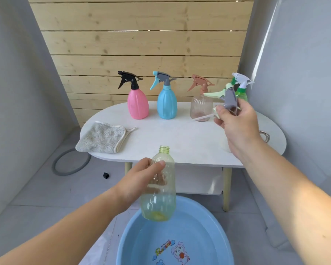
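Note:
My left hand [141,180] grips a clear yellow-green bottle [161,196] with no cap, held upright above the blue basin [126,243]. The bottle's threaded neck is open at the top. My right hand [235,121] holds the grey and pale green trigger sprayer head [227,97] over the right part of the white table [180,138]. Its thin dip tube [203,117] sticks out to the left below my fingers.
Pink [138,106], blue [167,104], clear brown-topped [201,108] and green [241,92] spray bottles stand along the table's back. A grey cloth [101,137] lies at its left end. The basin holds water. A grey ring [71,162] and small black piece [105,175] lie on the floor.

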Demonstrator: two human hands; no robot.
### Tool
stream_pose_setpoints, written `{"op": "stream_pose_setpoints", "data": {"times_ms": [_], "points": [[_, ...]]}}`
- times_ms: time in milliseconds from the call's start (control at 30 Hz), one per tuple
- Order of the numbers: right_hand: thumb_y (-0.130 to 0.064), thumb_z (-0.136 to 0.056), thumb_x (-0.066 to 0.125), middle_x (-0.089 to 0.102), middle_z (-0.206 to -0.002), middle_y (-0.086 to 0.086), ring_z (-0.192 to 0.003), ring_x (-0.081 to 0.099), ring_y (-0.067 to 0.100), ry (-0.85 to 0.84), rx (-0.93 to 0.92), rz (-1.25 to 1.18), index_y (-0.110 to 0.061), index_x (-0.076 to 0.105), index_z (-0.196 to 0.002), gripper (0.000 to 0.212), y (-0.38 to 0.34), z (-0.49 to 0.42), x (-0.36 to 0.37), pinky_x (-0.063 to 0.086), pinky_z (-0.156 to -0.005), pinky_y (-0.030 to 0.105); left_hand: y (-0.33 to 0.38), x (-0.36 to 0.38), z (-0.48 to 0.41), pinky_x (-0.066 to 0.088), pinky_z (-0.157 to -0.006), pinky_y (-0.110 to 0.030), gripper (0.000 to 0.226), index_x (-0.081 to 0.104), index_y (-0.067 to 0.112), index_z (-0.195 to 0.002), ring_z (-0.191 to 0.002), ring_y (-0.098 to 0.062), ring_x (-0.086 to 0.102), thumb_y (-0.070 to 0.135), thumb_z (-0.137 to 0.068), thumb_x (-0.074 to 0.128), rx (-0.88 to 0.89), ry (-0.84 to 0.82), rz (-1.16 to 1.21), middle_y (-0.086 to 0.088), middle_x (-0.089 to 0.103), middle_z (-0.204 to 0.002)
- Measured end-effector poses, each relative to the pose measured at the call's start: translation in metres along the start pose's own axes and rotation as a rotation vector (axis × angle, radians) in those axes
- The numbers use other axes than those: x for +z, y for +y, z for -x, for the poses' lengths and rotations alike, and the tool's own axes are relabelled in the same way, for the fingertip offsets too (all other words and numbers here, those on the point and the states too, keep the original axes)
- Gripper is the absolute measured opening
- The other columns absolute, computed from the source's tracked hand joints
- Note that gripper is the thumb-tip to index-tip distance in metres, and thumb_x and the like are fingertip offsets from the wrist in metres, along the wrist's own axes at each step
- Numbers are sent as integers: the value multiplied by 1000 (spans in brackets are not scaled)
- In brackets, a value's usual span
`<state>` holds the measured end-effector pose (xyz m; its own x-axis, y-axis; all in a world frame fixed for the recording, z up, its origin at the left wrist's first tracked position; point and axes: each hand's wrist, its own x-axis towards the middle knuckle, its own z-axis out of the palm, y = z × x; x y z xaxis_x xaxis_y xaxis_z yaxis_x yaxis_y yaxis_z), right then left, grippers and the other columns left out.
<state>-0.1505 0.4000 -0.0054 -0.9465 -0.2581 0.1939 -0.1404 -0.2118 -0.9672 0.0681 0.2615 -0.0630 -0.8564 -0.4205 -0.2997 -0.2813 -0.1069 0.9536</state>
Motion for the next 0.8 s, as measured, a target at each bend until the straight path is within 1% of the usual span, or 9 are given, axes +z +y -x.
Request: {"op": "stream_pose_setpoints", "data": {"times_ms": [100, 167, 267, 333, 433, 533, 633, 733, 800], "points": [[-23, -81, 75, 66, -91, -7, -78, 66, 8, 159, -14, 3, -17, 59, -116, 39, 8, -6, 5, 58, -89, 44, -3, -8, 0, 57, -95, -52, 69, 55, 1, -123, -98, -31, 73, 52, -80, 72, -93, 52, -1, -7, 69, -96], [-18, -80, 76, 66, -87, -3, -75, 65, 11, 201, 23, -33, -8, 57, -117, 43, 16, -8, 11, 57, -90, 48, -6, -11, 2, 57, -94, -52, 65, 57, 4, -116, -88, -26, 73, 52, -74, 74, -180, -3, -26, -10, 70, -96], [-7, -83, 75, 62, -80, 0, -61, 61, 9, 144, 142, -24, 4, 53, -119, 44, 35, -5, 26, 57, -88, 51, -12, -10, 5, 58, -93, -49, 55, 56, 10, -106, -89, -20, 73, 52, -77, 77, -202, -84, -116, -9, 72, -98], [-6, -83, 76, 58, -84, 0, -59, 60, 9, 119, 230, -5, 1, 44, -124, 53, 50, 2, 36, 59, -86, 46, -13, -7, 6, 58, -93, -45, 53, 56, 11, -104, -92, -18, 73, 52, -80, 78, -176, -90, -130, -7, 72, -99], [-7, -81, 76, 53, -79, -4, -60, 58, 13, 88, 276, 62, -13, 32, -127, 64, 74, 8, 45, 59, -81, 36, -12, -4, 5, 58, -95, -42, 48, 57, 11, -107, -98, -18, 74, 49, -87, 77, -147, -78, -158, -11, 73, -105], [-11, -80, 78, 59, -85, -1, -60, 62, 14, 76, 277, 198, -19, 43, -112, 48, 89, 5, 47, 62, -77, 39, -12, 0, 4, 56, -100, -46, 57, 58, 12, -110, -103, -19, 73, 55, -78, 77, -125, -80, -188, -9, 72, -105], [-13, -81, 75, 68, -97, 10, -61, 70, 27, 37, 279, 366, -19, 49, -90, 28, 97, 2, 48, 62, -71, 44, -15, 1, 0, 57, -100, -46, 60, 58, 13, -111, -103, -18, 73, 57, -74, 76, -123, -86, -187, -3, 70, -100], [-16, -83, 70, 70, -93, 13, -55, 69, 29, -23, 279, 499, -15, 51, -95, 22, 98, -1, 49, 62, -67, 43, -16, 0, -4, 57, -98, -44, 58, 59, 15, -110, -102, -18, 73, 57, -74, 77, -129, -87, -190, -2, 70, -101], [-20, -85, 70, 68, -94, 15, -55, 65, 28, -87, 305, 533, -15, 51, -98, 23, 96, -3, 47, 61, -58, 37, -17, -1, -5, 57, -98, -44, 59, 59, 15, -110, -103, -18, 73, 58, -73, 77, -130, -83, -199, -3, 70, -102]]}}
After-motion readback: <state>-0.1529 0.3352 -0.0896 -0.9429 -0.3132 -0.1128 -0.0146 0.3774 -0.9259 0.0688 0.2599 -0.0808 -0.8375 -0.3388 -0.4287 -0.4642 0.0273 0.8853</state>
